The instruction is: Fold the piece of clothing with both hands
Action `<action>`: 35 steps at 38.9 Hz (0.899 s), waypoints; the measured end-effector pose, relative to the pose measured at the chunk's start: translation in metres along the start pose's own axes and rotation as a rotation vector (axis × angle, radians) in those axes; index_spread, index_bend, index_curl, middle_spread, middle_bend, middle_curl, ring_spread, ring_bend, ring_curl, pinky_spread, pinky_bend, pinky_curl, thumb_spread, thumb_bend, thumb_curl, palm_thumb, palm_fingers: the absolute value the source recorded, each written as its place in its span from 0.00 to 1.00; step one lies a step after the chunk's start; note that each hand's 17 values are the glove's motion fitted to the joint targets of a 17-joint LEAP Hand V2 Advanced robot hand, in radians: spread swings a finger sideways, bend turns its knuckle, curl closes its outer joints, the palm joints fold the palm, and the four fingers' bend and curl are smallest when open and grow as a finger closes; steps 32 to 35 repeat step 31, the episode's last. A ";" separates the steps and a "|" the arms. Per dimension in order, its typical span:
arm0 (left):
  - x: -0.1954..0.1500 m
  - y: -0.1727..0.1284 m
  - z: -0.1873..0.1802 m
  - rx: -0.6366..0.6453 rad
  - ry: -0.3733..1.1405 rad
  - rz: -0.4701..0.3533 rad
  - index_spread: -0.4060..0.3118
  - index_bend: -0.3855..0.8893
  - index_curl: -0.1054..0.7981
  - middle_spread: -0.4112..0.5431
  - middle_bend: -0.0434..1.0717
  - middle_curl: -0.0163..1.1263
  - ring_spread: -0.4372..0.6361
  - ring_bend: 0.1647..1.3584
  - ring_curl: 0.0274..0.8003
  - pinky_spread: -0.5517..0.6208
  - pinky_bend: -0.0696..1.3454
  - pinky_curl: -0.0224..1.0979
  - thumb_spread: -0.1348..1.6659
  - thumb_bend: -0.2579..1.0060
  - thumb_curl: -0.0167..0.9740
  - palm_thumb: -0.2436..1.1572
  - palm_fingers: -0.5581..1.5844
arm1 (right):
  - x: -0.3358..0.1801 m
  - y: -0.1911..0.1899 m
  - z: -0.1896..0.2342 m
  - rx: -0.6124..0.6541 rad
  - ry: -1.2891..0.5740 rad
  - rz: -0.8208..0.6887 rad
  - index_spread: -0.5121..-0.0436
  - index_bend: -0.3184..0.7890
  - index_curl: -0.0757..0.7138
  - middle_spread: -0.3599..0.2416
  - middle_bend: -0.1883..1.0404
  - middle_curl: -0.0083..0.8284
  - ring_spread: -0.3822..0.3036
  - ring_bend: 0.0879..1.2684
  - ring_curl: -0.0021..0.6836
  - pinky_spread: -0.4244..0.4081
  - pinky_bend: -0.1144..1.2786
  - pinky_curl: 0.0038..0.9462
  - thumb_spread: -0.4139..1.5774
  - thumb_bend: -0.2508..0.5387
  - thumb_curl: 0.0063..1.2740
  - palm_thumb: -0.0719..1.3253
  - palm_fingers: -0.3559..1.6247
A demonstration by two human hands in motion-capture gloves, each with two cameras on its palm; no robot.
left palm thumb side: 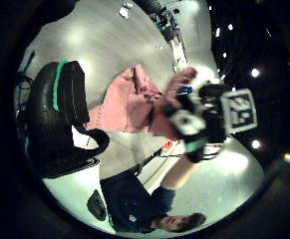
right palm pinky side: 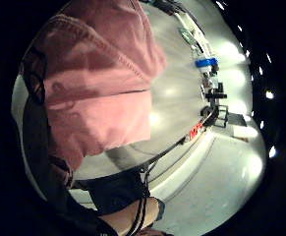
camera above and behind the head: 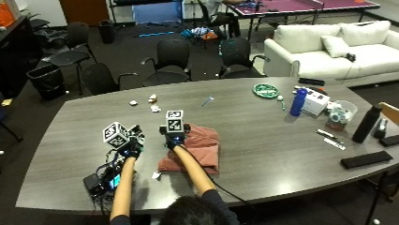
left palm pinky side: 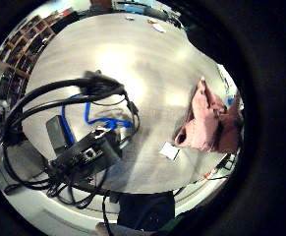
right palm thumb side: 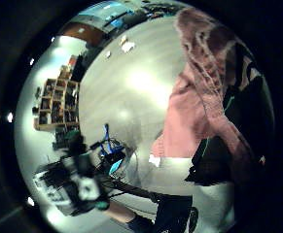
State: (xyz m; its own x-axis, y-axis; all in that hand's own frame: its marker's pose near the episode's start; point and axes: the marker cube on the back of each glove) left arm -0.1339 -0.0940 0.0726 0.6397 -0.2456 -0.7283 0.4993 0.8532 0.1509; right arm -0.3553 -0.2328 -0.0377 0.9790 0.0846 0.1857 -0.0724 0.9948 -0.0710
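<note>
Left hand: the left hand (camera above and behind the head: 129, 148) is over the bare table (camera above and behind the head: 262, 126), at about 9 o'clock from the garment and apart from it; it holds nothing, and I cannot tell if its fingers are straight or curled.
Right hand: the right hand (camera above and behind the head: 173, 139) is at the garment's far left corner, at about 11 o'clock of the cloth; its fingers pinch the cloth, which fills the right palm views (right palm pinky side: 98, 88).
Garment: the pink garment (camera above and behind the head: 195, 149) lies near the table's front edge, before the person, partly folded into a rough rectangle, with a bunched, wrinkled far edge.
Cables: a bundle of black cables with a box (camera above and behind the head: 99, 182) lies at 7 o'clock from the left hand.
</note>
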 end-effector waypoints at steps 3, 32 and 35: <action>-0.015 -0.006 -0.005 0.047 -0.060 -0.089 0.47 0.45 0.57 0.53 0.21 0.28 0.65 0.27 0.35 0.69 0.23 0.33 0.88 0.29 0.30 0.44 0.46 | -0.025 -0.003 0.027 -0.042 -0.006 -0.053 0.57 0.44 0.65 0.21 0.48 0.66 0.19 0.50 0.72 0.09 0.51 0.44 0.38 0.27 0.56 0.74 0.85; -0.001 0.000 -0.034 0.063 -0.184 -0.099 0.47 0.44 0.57 0.49 0.19 0.31 0.60 0.22 0.36 0.64 0.19 0.34 0.88 0.25 0.30 0.42 0.49 | 0.071 -0.011 -0.051 0.316 -0.175 -0.061 0.69 0.39 0.51 0.34 0.38 0.59 0.24 0.47 0.66 0.10 0.52 0.41 0.61 0.28 0.48 0.72 0.80; -0.001 0.000 -0.034 0.063 -0.184 -0.099 0.47 0.44 0.57 0.49 0.19 0.31 0.60 0.22 0.36 0.64 0.19 0.34 0.88 0.25 0.30 0.42 0.49 | 0.071 -0.011 -0.051 0.316 -0.175 -0.061 0.69 0.39 0.51 0.34 0.38 0.59 0.24 0.47 0.66 0.10 0.52 0.41 0.61 0.28 0.48 0.72 0.80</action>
